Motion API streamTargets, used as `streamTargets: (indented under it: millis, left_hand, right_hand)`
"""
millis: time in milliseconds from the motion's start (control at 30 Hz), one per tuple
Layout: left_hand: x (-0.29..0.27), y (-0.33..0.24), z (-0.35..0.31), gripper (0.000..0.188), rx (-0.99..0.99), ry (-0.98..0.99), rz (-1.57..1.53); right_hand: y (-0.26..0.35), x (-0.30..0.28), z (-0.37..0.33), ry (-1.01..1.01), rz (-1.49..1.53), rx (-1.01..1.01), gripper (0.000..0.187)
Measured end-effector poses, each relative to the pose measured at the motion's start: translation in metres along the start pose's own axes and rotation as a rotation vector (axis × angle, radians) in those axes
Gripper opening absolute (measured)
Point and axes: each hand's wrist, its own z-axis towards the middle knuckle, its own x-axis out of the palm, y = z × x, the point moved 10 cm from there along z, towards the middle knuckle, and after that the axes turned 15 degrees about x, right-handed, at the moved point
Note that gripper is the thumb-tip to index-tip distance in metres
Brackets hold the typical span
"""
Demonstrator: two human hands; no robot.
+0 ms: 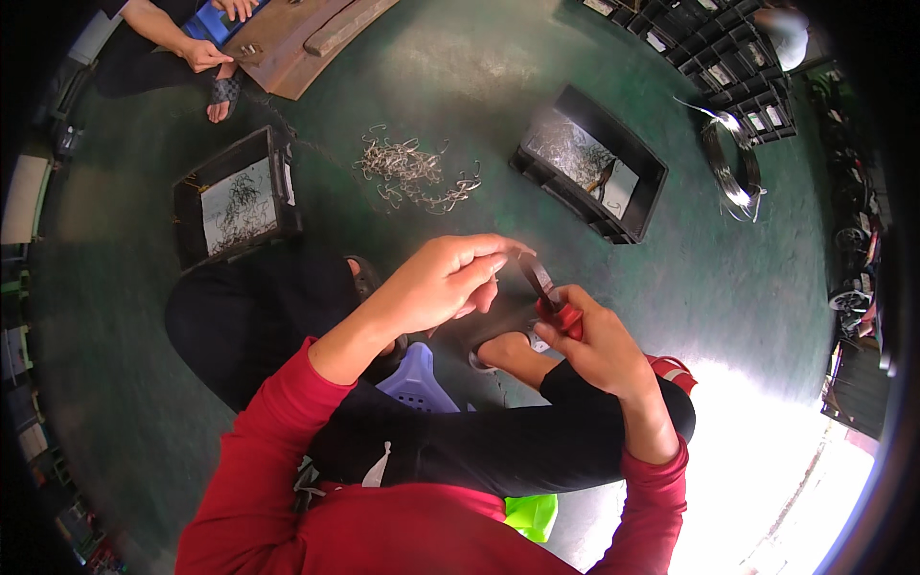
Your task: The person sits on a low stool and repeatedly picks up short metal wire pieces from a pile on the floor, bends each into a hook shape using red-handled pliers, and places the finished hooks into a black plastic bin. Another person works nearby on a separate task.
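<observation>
My right hand [599,347] is closed around the red handles of a pair of pliers [540,278]. Their dark metal jaws point up and left toward my left hand [443,283]. The fingers of that hand are pinched together, with the fingertips at the jaw tip; whatever small piece is between them is too small to make out. Beyond my hands, a loose pile of bent metal wire hooks [401,163] lies on the green floor.
Two black crates, left [284,163] and right [628,228], hold small dark pieces. A wire coil [719,158] lies beside stacked black crates [724,57]. Another person's hand [203,55] is by a brown board [287,48]. A purple plastic stool [419,379] is between my legs.
</observation>
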Motion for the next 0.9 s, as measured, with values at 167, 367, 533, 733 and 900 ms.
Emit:
streamTargets:
  millis: [167, 367, 533, 733, 900]
  left_hand:
    - [0.007, 0.0, -0.002, 0.032, -0.078, 0.014, -0.202]
    - [0.007, -0.002, -0.002, 0.032, -0.075, 0.006, -0.075]
    - [0.003, -0.018, -0.004, 0.026, 0.1, -0.073, 0.224]
    - [0.003, -0.028, -0.01, 0.016, 0.236, -0.092, 0.432]
    - [0.002, -0.027, -0.013, 0.016, 0.269, -0.145, 0.413]
  right_hand:
    - [0.0, 0.003, -0.004, 0.074, 0.01, 0.023, 0.032]
    - [-0.003, 0.001, -0.004, 0.027, -0.024, -0.007, 0.028]
    - [0.003, -0.003, -0.007, -0.057, 0.011, -0.051, 0.025]
    - [0.015, -0.005, -0.01, -0.181, 0.019, -0.151, 0.021]
    - [0.014, -0.004, -0.005, -0.241, -0.008, -0.165, 0.019]
